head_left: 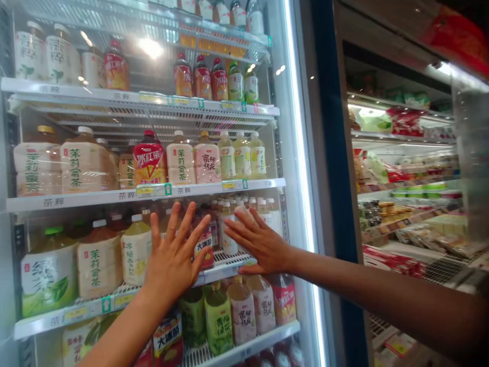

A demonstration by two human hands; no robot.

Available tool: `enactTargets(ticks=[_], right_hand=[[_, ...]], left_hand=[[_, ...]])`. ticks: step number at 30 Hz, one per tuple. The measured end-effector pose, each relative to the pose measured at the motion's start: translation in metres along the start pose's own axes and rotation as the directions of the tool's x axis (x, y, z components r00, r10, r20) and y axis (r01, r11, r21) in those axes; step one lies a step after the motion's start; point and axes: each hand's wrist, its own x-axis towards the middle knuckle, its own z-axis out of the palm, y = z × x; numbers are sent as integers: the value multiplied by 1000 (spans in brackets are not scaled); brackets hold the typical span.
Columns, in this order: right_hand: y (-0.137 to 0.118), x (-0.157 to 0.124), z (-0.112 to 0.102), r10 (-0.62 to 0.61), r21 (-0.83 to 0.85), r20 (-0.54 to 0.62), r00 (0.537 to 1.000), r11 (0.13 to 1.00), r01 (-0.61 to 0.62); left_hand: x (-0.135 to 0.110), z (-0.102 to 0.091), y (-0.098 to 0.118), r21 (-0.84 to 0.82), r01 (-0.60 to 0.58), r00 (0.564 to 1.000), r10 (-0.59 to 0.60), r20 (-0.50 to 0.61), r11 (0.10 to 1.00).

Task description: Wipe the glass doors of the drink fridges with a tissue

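Observation:
My left hand is raised with its fingers spread, in front of the lower middle shelf of a drinks fridge. Beside it, my right hand reaches in from the right, fingers stretched out and pointing left. Both palms seem to lie flat on the fridge's glass door, which shows light reflections. A whitish patch shows by the right fingertips; I cannot make out what it is. Between the hands stands a dark red bottle. Behind the right hand are several small white-capped bottles.
Large tea bottles line the shelf left of my hands. A red bottle stands among pale ones one shelf up. A bright light strip and a dark blue frame edge the fridge. Further right, an open chiller holds packaged food.

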Motion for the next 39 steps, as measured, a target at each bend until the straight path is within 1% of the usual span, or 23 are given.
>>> enactTargets(ticks=[1,3,5,6,8,10,12,13,15,17,18,19,21,23,24,25,27,29,30,32,34,36,39], right_hand=[[2,5,-1,-21,3,10,1000,1000,21],[9,20,-3,136,-16,-61,989,990,-137],[13,36,-5,357,-17,-174,918,931,-366],[11,41,-6,398,-12,-202,895,913,-409],[-3,45,-6,308,-10,-166,937,949,-314],[-19,46,-5,78,0,-56,995,997,-78],[-24,55,-8,-62,17,18,998,998,62],[-21,64,-10,-43,14,11,999,999,42],[-11,89,-14,137,2,-79,987,991,-137],[-10,111,-15,315,19,-178,932,948,-317],[-15,117,-14,333,28,-191,923,942,-334],[-24,119,-12,289,29,-169,942,957,-289],[-47,116,-8,40,28,-55,998,999,-39],[-63,114,-8,-225,45,66,972,974,223],[-66,116,-9,-266,46,93,959,964,263],[-66,122,-11,-220,34,91,971,975,218],[-63,139,-16,60,-3,23,998,998,-60],[-67,154,-17,277,-8,-42,960,961,-278],[-73,158,-16,278,-3,-46,960,961,-278],[-88,163,-13,113,9,-9,994,994,-113],[-100,169,-11,-34,22,22,999,999,33],[-103,180,-12,35,18,6,999,999,-35],[-106,197,-13,299,27,-69,952,954,-297]], left_hand=[[4,-1,-2,12,-10,1000,10,-1,1000],[12,-3,-8,35,-23,1000,23,-4,999],[17,-7,-16,56,-25,1000,25,0,998],[19,-9,-21,65,-22,1000,22,5,998],[18,-14,-32,76,-14,1000,13,18,997],[15,-18,-43,79,-13,999,10,31,997],[10,-24,-54,76,-11,999,7,43,997],[8,-27,-60,76,-5,999,2,49,997],[3,-34,-69,78,20,998,-24,55,997],[-3,-42,-77,83,51,996,-57,65,995],[-6,-47,-80,87,64,995,-70,70,994],[-9,-52,-83,90,71,994,-78,73,993],[-16,-62,-90,93,76,994,-83,77,993],[-22,-72,-97,91,74,994,-80,71,993],[-24,-76,-101,89,74,994,-81,71,993],[-25,-80,-104,87,78,994,-85,73,993],[-28,-86,-110,84,92,992,-99,80,992],[-31,-89,-115,83,114,989,-121,88,990],[-33,-90,-117,83,123,988,-130,88,989],[-38,-93,-121,80,136,986,-143,88,987],[-42,-95,-124,72,142,985,-148,89,987],[-46,-96,-128,71,149,984,-155,91,986],[-51,-96,-134,81,175,979,-182,93,981]])
